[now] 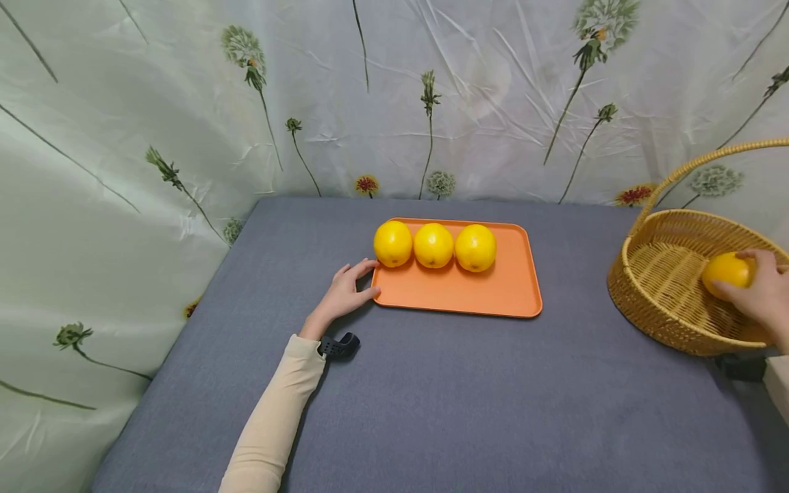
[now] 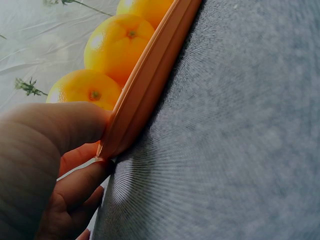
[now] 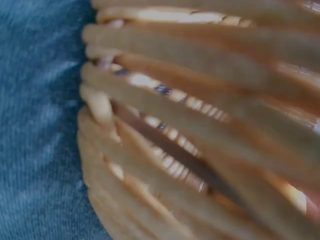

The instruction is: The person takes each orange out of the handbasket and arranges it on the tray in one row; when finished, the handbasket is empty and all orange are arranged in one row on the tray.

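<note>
In the head view, my left hand (image 1: 345, 293) holds the left edge of an orange tray (image 1: 456, 294), thumb and fingertips at its rim. The left wrist view shows the thumb (image 2: 75, 127) against the tray's rim (image 2: 145, 85). Three yellow oranges (image 1: 433, 245) stand in a row along the tray's far side. At the right, my right hand (image 1: 764, 291) reaches into a wicker basket (image 1: 653, 308) and grips an orange (image 1: 727, 274). Part of another orange (image 1: 755, 333) shows below that hand. Blurred basket weave (image 3: 190, 115) fills most of the right wrist view, hiding the fingers.
A grey cloth (image 1: 431, 397) covers the table. Behind it and along its left hangs a pale curtain (image 1: 345, 89) with dandelion prints. The basket's tall handle (image 1: 696, 164) arches up beyond the right edge of the head view.
</note>
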`<state>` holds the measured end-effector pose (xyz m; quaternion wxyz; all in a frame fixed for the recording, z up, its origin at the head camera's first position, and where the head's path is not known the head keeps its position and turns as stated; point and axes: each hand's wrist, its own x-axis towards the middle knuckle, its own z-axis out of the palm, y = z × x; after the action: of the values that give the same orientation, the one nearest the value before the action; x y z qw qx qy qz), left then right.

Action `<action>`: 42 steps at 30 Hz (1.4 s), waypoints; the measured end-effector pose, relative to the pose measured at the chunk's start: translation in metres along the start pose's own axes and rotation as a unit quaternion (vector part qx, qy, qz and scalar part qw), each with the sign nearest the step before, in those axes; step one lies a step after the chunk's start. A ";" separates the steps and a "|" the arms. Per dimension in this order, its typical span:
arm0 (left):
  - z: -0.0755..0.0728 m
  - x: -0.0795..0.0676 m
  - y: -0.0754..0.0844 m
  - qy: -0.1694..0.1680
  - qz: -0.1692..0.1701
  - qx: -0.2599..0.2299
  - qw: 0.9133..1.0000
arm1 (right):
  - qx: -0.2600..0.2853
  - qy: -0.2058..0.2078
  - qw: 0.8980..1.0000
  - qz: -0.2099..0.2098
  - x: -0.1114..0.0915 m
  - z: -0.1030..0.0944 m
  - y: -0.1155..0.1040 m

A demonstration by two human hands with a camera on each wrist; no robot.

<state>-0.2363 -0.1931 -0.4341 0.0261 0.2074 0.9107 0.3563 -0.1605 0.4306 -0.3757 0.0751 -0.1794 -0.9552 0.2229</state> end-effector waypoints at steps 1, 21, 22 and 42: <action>0.000 0.000 0.000 0.000 0.000 -0.001 1.000 | 0.002 0.000 1.000 0.004 0.000 0.000 -0.001; -0.002 -0.001 0.003 -0.003 -0.002 -0.003 1.000 | 0.207 -0.015 0.978 0.027 0.014 0.003 0.020; -0.002 -0.001 0.003 -0.004 -0.002 -0.003 1.000 | 0.217 -0.010 0.976 0.029 0.018 0.006 0.026; -0.001 0.000 0.002 -0.002 -0.003 -0.002 1.000 | 0.270 -0.014 0.962 0.037 0.036 0.028 0.045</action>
<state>-0.2360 -0.1921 -0.4325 0.0296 0.2051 0.9104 0.3580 -0.1862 0.4710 -0.4189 0.0994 -0.1848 -0.8531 0.4777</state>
